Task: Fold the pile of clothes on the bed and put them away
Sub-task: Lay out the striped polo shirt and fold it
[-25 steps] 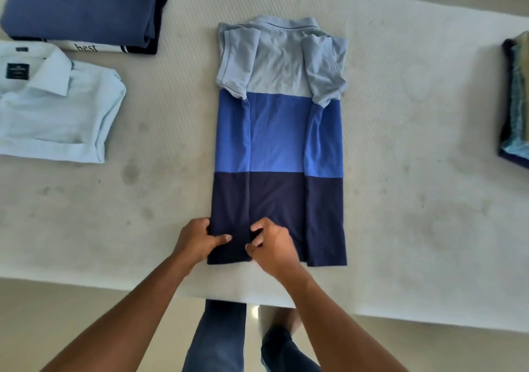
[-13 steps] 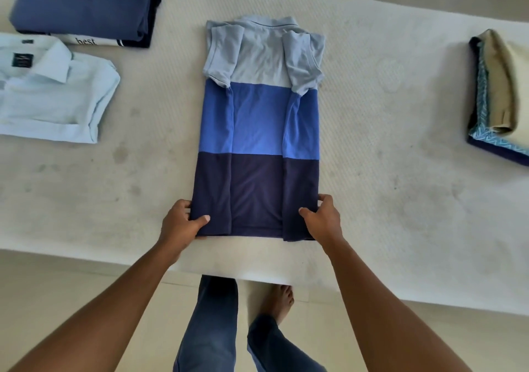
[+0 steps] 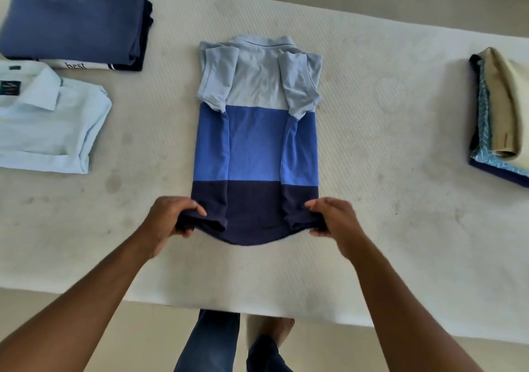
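A striped polo shirt (image 3: 256, 142) lies face down on the bed (image 3: 386, 114), its sides and sleeves folded inward. It runs from light blue at the collar through mid blue to navy at the hem. My left hand (image 3: 169, 218) grips the hem's left corner and my right hand (image 3: 333, 217) grips the right corner. Both corners are raised a little off the bed, so the hem sags between them.
A folded blue T-shirt stack (image 3: 74, 19) and a folded pale blue dress shirt (image 3: 48, 125) lie at the left. A folded beige and patterned stack (image 3: 501, 114) lies at the right edge. The bed's near edge runs just in front of my legs (image 3: 211, 343).
My right hand slid from the hem's middle to its right corner. Both hands then closed round the corners and lifted them slightly off the bed.
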`<action>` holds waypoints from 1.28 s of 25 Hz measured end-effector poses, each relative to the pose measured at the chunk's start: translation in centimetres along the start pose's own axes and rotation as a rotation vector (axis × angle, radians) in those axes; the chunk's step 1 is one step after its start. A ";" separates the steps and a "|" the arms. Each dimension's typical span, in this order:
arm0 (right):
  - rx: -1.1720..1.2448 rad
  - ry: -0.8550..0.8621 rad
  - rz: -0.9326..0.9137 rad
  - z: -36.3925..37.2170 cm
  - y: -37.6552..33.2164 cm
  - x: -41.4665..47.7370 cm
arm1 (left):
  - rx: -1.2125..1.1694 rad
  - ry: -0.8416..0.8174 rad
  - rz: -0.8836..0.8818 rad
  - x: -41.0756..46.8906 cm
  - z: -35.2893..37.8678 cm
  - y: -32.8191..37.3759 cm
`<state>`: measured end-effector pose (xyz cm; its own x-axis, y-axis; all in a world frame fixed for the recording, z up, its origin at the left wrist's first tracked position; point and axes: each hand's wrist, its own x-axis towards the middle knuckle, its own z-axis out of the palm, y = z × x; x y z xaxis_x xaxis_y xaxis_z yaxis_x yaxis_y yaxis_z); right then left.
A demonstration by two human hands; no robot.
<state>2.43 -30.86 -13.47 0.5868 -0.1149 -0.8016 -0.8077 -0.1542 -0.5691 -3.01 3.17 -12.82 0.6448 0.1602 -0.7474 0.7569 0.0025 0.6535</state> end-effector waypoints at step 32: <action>0.172 0.264 -0.096 2.4 -16.2 7.3 | -0.053 0.215 0.091 10.4 -2.6 15.5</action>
<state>19.70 -26.86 -10.57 0.6371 -0.3620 -0.6805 -0.7329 -0.0113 -0.6802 15.22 7.40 -10.15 0.6682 0.3683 -0.6464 0.6865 0.0296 0.7265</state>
